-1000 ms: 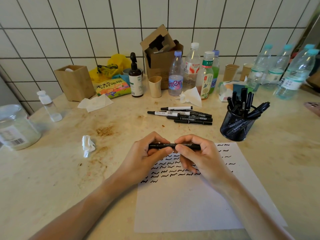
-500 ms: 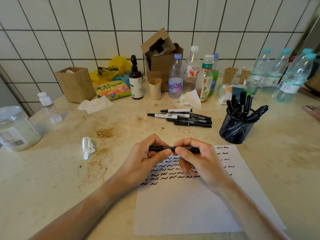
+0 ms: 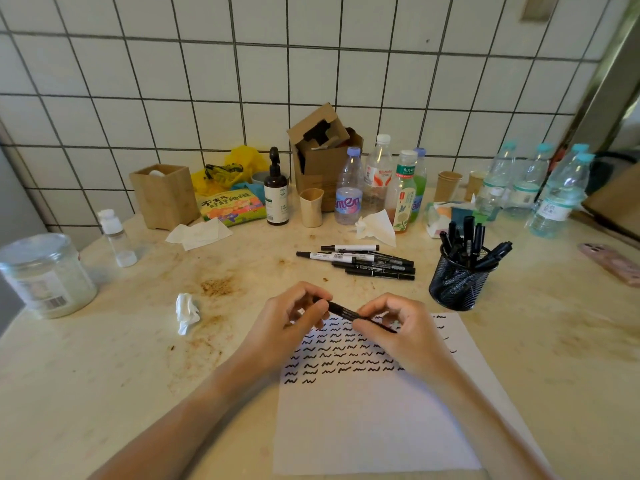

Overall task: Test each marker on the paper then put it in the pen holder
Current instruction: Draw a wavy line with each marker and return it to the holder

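Observation:
A black marker (image 3: 343, 310) lies tilted between both hands above the white paper (image 3: 374, 427). My left hand (image 3: 287, 327) grips its left end and my right hand (image 3: 401, 330) grips its right part. The paper's upper half carries rows of short black squiggles (image 3: 343, 360). Several loose markers (image 3: 363, 261) lie in a pile beyond the hands, some black, some with white barrels. The black mesh pen holder (image 3: 457, 285) stands to the right of the pile with several black markers upright in it.
A crumpled tissue (image 3: 187, 311) lies left of the hands. Bottles (image 3: 377, 181), a cardboard box (image 3: 322, 150), paper cups and a wooden box (image 3: 162, 195) line the tiled wall. A large plastic jar (image 3: 45, 275) stands far left, a pink phone (image 3: 611, 263) far right.
The marker has tilted from level to sloping down to the right, and my hands have drawn slightly apart along it.

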